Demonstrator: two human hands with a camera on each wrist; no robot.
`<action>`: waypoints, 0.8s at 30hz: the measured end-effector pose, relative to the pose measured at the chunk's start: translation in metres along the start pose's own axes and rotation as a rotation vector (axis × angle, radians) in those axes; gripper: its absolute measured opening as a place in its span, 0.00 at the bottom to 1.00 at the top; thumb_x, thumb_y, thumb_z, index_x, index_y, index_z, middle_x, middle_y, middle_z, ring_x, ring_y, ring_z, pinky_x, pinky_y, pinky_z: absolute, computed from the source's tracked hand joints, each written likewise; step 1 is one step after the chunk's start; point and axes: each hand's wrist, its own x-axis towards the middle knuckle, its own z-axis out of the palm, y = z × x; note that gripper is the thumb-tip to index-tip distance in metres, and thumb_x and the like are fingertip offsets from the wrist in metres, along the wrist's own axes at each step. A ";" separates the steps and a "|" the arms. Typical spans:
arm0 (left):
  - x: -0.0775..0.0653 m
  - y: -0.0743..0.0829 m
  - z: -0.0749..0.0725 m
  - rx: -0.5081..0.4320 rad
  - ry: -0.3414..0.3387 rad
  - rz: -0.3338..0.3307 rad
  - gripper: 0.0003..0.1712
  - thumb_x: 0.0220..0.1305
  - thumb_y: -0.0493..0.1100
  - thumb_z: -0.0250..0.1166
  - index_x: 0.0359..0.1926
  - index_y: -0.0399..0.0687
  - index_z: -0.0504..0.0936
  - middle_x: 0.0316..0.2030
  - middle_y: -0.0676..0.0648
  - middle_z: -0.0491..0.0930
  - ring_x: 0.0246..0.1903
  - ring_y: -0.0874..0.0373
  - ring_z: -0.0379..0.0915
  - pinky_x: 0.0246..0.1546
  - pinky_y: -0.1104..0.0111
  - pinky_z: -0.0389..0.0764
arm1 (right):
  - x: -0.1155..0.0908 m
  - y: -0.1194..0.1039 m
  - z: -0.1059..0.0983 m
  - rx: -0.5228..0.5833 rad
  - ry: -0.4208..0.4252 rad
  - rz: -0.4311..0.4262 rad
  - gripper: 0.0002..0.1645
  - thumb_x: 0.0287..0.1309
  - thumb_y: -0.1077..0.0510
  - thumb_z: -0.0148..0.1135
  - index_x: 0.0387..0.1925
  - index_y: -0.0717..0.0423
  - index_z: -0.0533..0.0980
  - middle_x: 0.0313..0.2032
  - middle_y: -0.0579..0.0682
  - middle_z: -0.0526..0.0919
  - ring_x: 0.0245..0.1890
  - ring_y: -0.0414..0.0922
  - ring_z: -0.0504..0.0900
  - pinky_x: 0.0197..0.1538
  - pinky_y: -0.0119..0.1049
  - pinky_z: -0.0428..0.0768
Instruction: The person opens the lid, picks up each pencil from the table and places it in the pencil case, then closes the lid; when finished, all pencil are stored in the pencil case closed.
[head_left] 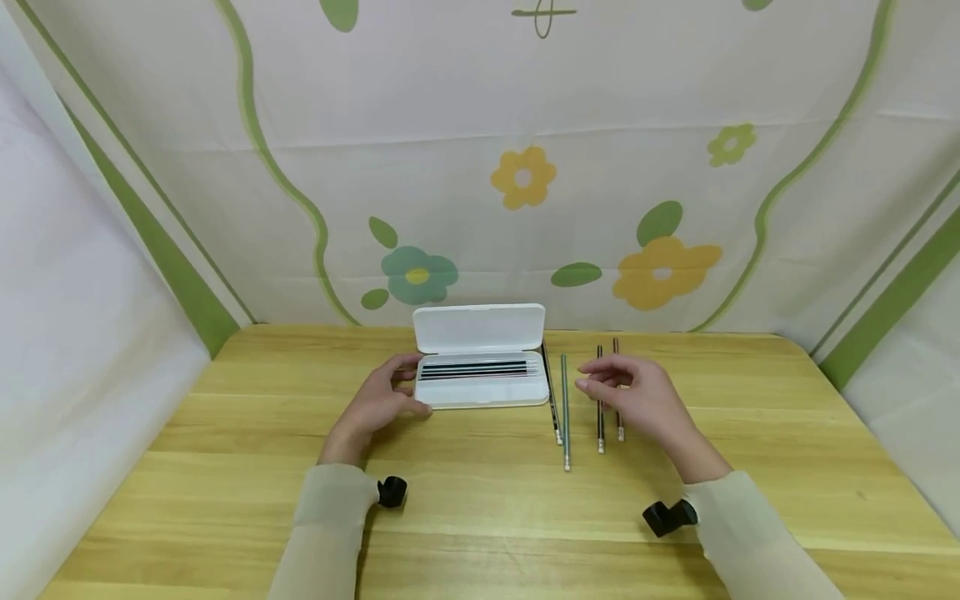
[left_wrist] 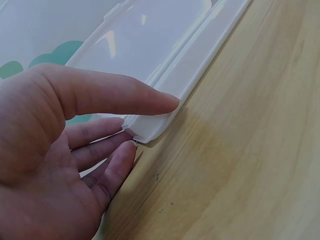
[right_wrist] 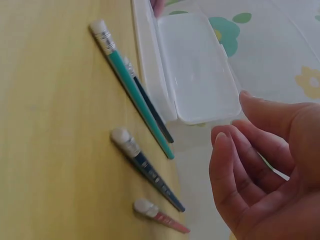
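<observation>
A white pencil case (head_left: 483,395) lies with its lid (head_left: 478,328) raised, and several dark pencils (head_left: 472,372) lie side by side along its back half. My left hand (head_left: 378,402) grips the case's left end, its thumb (left_wrist: 150,102) across the front corner and its other fingers against the end wall. My right hand (head_left: 637,393), fingers loosely bent and holding nothing, hovers over the loose pencils. From left to right these are a black pencil (head_left: 553,404) along the case's right side, a green pencil (head_left: 566,408), a dark pencil (head_left: 601,429) and a red pencil (head_left: 620,423).
The wooden table (head_left: 480,525) reaches back to an upright cloth (head_left: 450,208) printed with flowers and leaves. The raised lid stands close before this cloth. A black wrist camera (head_left: 392,492) sits at the left cuff, another black wrist camera (head_left: 670,517) at the right one.
</observation>
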 end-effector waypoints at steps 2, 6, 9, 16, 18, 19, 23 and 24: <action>0.000 -0.001 -0.001 -0.002 0.002 -0.004 0.52 0.52 0.29 0.77 0.79 0.47 0.68 0.72 0.35 0.71 0.66 0.37 0.75 0.71 0.47 0.74 | -0.004 0.004 -0.001 0.014 0.007 0.021 0.25 0.68 0.45 0.74 0.57 0.56 0.85 0.45 0.53 0.90 0.41 0.52 0.86 0.39 0.38 0.86; 0.001 0.000 -0.001 0.024 0.003 -0.005 0.53 0.52 0.30 0.78 0.80 0.46 0.68 0.72 0.35 0.71 0.66 0.38 0.73 0.70 0.48 0.75 | -0.011 0.013 -0.002 0.041 0.014 0.064 0.26 0.67 0.44 0.75 0.57 0.57 0.84 0.44 0.55 0.90 0.37 0.49 0.86 0.35 0.38 0.85; 0.002 0.001 -0.001 0.041 0.006 -0.011 0.54 0.52 0.31 0.78 0.80 0.46 0.67 0.72 0.35 0.72 0.65 0.39 0.73 0.69 0.49 0.76 | -0.015 0.021 -0.002 0.055 0.014 0.096 0.27 0.66 0.44 0.76 0.57 0.58 0.84 0.43 0.56 0.90 0.34 0.46 0.85 0.34 0.37 0.85; 0.004 0.003 0.000 0.041 0.007 -0.020 0.54 0.52 0.31 0.79 0.80 0.46 0.67 0.71 0.36 0.72 0.64 0.40 0.74 0.69 0.50 0.75 | -0.024 0.035 -0.001 0.099 0.000 0.181 0.27 0.67 0.48 0.75 0.59 0.61 0.82 0.43 0.56 0.90 0.34 0.45 0.86 0.37 0.37 0.88; 0.004 0.003 0.001 0.040 0.006 -0.019 0.54 0.52 0.32 0.79 0.80 0.46 0.67 0.71 0.36 0.72 0.64 0.40 0.73 0.68 0.50 0.75 | -0.026 0.039 -0.002 0.113 -0.002 0.199 0.27 0.67 0.49 0.75 0.58 0.62 0.82 0.42 0.56 0.90 0.36 0.45 0.87 0.38 0.37 0.89; 0.004 0.003 0.001 0.038 0.007 -0.018 0.54 0.52 0.32 0.79 0.80 0.46 0.67 0.71 0.36 0.72 0.64 0.40 0.73 0.68 0.50 0.76 | -0.026 0.040 -0.002 0.121 -0.001 0.207 0.26 0.67 0.49 0.75 0.58 0.62 0.82 0.42 0.56 0.89 0.36 0.45 0.87 0.38 0.37 0.89; 0.002 0.004 0.001 0.045 0.008 -0.009 0.54 0.52 0.31 0.79 0.80 0.45 0.67 0.71 0.35 0.72 0.64 0.40 0.74 0.67 0.51 0.76 | -0.029 0.046 -0.004 0.157 0.010 0.219 0.25 0.67 0.50 0.75 0.55 0.63 0.82 0.41 0.55 0.89 0.38 0.45 0.87 0.40 0.38 0.90; 0.002 0.005 0.002 0.046 0.009 -0.009 0.54 0.51 0.31 0.79 0.80 0.45 0.67 0.71 0.34 0.72 0.63 0.40 0.74 0.67 0.51 0.76 | -0.030 0.047 -0.004 0.163 0.014 0.224 0.25 0.67 0.50 0.76 0.55 0.63 0.82 0.41 0.55 0.89 0.38 0.45 0.87 0.40 0.38 0.90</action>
